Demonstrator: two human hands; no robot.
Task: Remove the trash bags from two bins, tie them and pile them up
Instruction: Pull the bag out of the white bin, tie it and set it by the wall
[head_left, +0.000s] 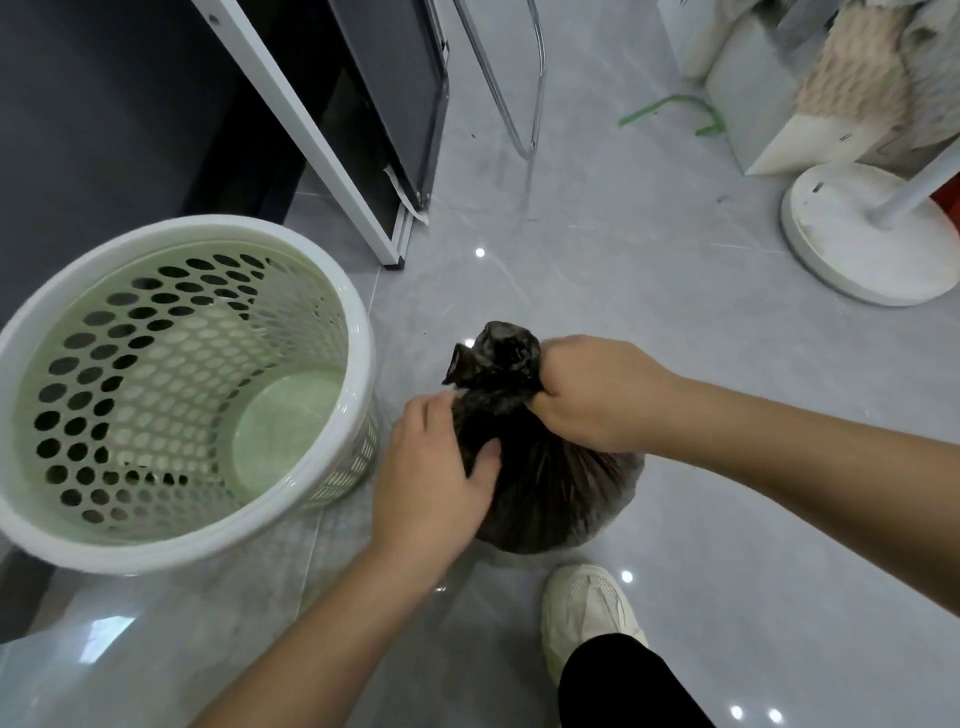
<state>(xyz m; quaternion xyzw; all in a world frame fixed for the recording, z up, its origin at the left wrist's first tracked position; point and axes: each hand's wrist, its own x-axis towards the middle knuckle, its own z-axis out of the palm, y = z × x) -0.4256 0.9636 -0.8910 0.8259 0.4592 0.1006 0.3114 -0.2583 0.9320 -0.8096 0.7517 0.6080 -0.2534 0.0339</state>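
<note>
A black trash bag (550, 493) sits on the grey floor, full and round, its top gathered into a bunch. My right hand (592, 395) is clenched around the bag's neck just under the bunched top. My left hand (431, 478) presses against the bag's left side, thumb pinching the plastic. To the left stands a pale green perforated bin (171, 540) with a white rim; no bag lines it and its bottom is bare.
A dark cabinet and a white-framed black panel (332, 119) stand behind the bin. Chrome chair legs (530, 104) are at the back. A white round fan base (862, 234) is at right. My white shoe (587, 613) is just below the bag.
</note>
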